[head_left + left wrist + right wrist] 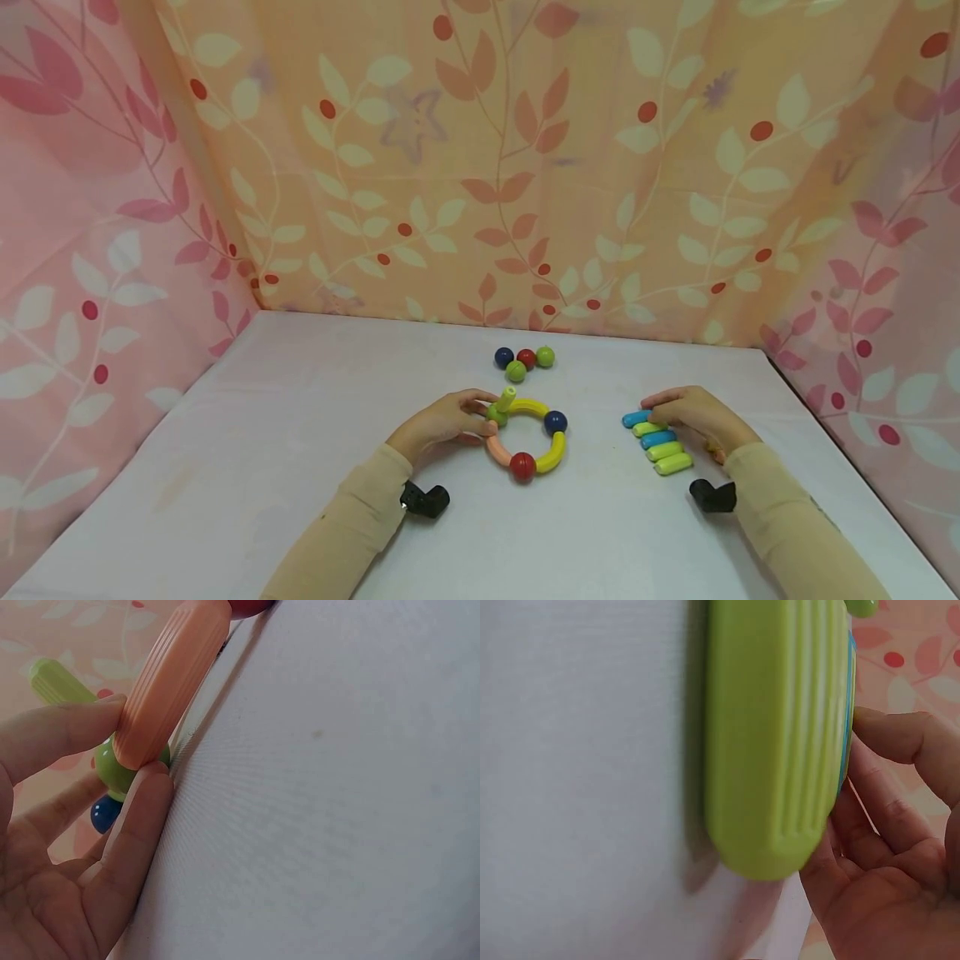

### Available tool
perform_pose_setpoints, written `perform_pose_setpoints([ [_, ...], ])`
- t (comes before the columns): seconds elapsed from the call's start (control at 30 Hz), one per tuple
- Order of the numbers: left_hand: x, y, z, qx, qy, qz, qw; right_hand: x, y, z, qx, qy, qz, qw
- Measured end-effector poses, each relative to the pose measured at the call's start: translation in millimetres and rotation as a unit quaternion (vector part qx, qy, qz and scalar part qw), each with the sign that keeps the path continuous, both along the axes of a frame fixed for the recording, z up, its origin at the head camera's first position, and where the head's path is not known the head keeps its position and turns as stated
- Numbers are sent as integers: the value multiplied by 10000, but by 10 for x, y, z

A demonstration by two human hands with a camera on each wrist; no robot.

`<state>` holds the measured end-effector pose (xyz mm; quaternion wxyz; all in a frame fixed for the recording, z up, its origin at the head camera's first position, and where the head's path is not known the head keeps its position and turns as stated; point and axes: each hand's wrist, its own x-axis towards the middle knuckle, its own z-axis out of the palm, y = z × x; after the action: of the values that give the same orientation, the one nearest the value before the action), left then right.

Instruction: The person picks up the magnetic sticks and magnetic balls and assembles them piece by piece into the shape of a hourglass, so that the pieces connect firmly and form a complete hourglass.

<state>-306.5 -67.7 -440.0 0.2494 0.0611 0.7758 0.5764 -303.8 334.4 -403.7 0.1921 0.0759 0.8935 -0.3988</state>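
Head view first: where is the ring (pixel 551 455)?

Flat on the table (pixel 225 433), just beside the left hand (pixel 442 421) and well apart from the right hand (pixel 699 414). Its arcs run between a red ball (pixel 522 467), a blue ball (pixel 555 422) and a green ball (pixel 496 414).

Why does the left hand hold it there?

Thumb and finger pinch the orange arc (pixel 498 447) right by the green ball. I'd say that steadies the ring near that joint. Whether arc and ball are truly joined, I can't tell.

And the green stick (pixel 508 397)?

It juts up from the green ball, outside the ring's flat circle, so it perhaps uses a spare hole.

What is the right hand doing?

It touches the far blue stick (pixel 635 418). The near green stick (pixel 673 463) blocks the right wrist view, so I can't tell whether the fingers clamp it or merely rest there.

Why the row?

Five sticks side by side: probably easy to pick singly.

And the loose balls (pixel 515 372)?

Clustered beyond the ring, likely to keep them out of the hands' way.
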Motion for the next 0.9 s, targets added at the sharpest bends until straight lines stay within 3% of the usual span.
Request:
perform_pose_setpoints([
  [0.27, 0, -14, 2, 19, 79, -107, 9999, -61, 16, 9, 23, -17, 204, 9998],
  [0.63, 9, -9, -8, -29, 28, -29, 10000, -95, -63, -2, 461, 348, 797, 9951],
  [0.9, 9, 3, 1, -94, 4, 32, 10000, -152, -152, 34, 913, 330, 1070, 9895],
])
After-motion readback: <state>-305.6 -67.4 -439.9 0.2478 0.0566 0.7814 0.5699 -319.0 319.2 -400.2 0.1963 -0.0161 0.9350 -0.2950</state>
